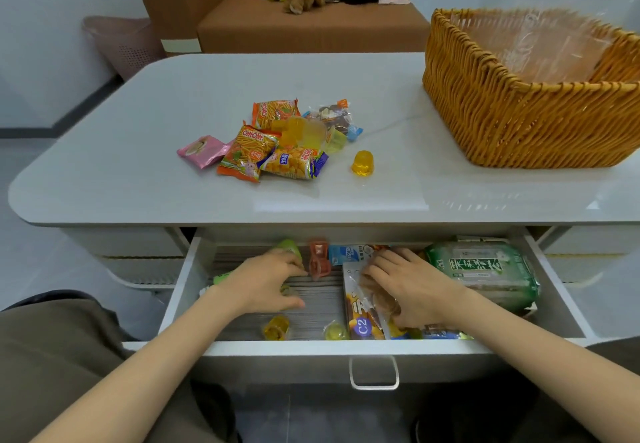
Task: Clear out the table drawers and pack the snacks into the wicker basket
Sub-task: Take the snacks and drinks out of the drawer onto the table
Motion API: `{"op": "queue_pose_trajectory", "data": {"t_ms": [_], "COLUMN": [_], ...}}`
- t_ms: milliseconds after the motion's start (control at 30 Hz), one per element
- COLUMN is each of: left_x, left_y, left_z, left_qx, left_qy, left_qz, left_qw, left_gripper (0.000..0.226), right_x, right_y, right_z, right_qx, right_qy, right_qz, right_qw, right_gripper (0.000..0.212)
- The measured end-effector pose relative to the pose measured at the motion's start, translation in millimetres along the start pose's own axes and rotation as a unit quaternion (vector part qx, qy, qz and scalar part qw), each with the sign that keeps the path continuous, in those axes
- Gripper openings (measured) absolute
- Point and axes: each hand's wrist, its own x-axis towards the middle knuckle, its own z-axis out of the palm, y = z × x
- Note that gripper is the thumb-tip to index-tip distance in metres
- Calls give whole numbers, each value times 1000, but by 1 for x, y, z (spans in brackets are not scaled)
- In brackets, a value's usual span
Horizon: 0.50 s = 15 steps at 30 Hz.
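Observation:
The white drawer [346, 347] is pulled out under the table [138, 152]. My left hand [266, 281] reaches into its left half, fingers curled around a small green jelly cup [289, 247]. My right hand [412, 287] presses down on a clear wrapped snack bag [375, 299] lying over a boxed snack [360, 325]. Two yellow jelly cups [276, 327] lie near the drawer front. A green packet [485, 271] fills the right side. On the tabletop sits a pile of snack packs [273, 141] and a yellow jelly [362, 163]. The wicker basket [512, 120] stands at the right.
A red hair clip [318, 259] and a blue sachet [341, 254] lie at the drawer's back. A brown sofa [277, 23] with plush toys stands behind the table, a pink bin [121, 44] to its left. My knees flank the drawer handle [374, 371].

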Motion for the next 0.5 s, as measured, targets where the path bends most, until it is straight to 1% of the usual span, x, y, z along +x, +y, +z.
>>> {"op": "queue_pose_trajectory", "data": {"t_ms": [100, 200, 267, 333, 433, 500], "left_x": [-3, -6, -8, -6, 0, 2], "left_y": [3, -10, -16, -18, -19, -19], "left_z": [4, 12, 18, 24, 28, 28], "left_qx": [2, 11, -5, -28, -70, -87], "left_qy": [-87, -143, -160, -156, -131, -131], "left_qz": [4, -6, -19, -29, -31, -36], "left_qw": [996, 990, 987, 987, 988, 987], "left_gripper": [84, 91, 92, 86, 66, 55], "right_x": [4, 7, 8, 7, 8, 9], "right_y": [-2, -2, -2, -3, -8, -13], "right_z": [1, 2, 2, 0, -6, -12], "right_qx": [-1, 11, 23, 45, 107, 149], "right_qy": [-30, -36, -18, 10, 48, 72], "right_qz": [31, 34, 32, 37, 35, 26], "right_qw": [999, 999, 999, 998, 993, 986], "right_gripper": [92, 92, 91, 92, 94, 96]}}
